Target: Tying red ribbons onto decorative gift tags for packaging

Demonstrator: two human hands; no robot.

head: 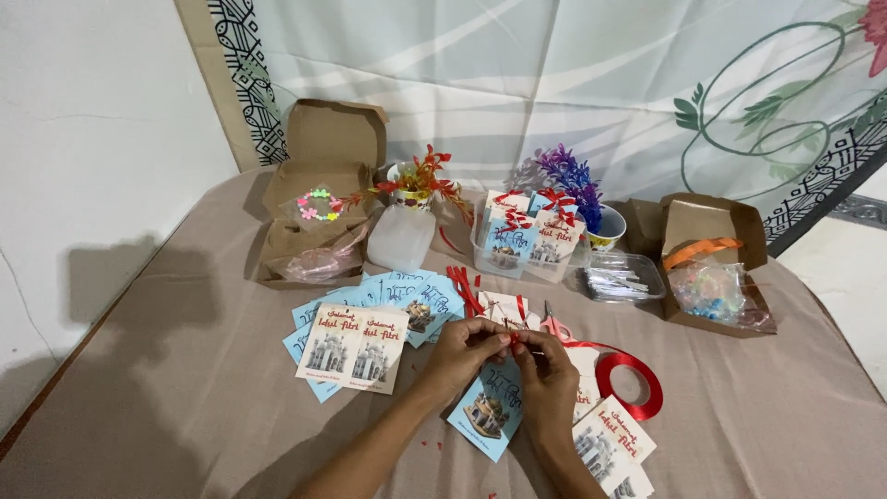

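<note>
Currently both hands, left hand [467, 351] and right hand [547, 374], have fingers pinched on a small red ribbon bow [514, 340] above the blue card [490, 407]; keep tension even, knot centered between fingertips.

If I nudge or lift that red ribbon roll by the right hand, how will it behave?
The red ribbon roll lies flat, so a nudge should slide it, not roll it. It looks thin and nearly hollow, so probably very light. Its loose tail runs toward the hands, so lifting may unspool floppy ribbon.
</note>
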